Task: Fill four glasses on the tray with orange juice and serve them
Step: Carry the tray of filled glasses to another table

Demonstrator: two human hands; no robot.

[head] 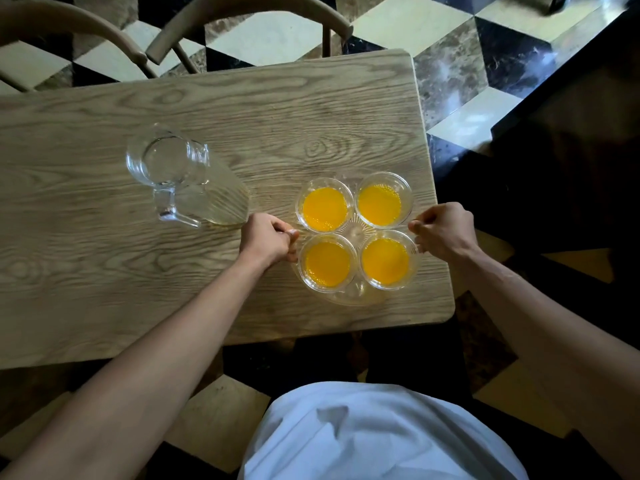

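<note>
A clear glass tray (356, 295) sits near the right end of the wooden table (104, 258). On it stand several clear glasses holding orange juice: far left (325, 208), far right (379, 204), near left (327, 264), near right (385, 261). My left hand (266, 240) is closed on the tray's left edge. My right hand (441, 230) is closed on its right edge. An empty clear glass pitcher (169, 174) stands on the table to the left of the tray, handle toward me.
Two wooden chairs (242, 15) stand behind the table's far edge. The table's right edge runs close beside the tray. A checkered tile floor (467, 119) lies to the right, next to a dark counter (571, 140).
</note>
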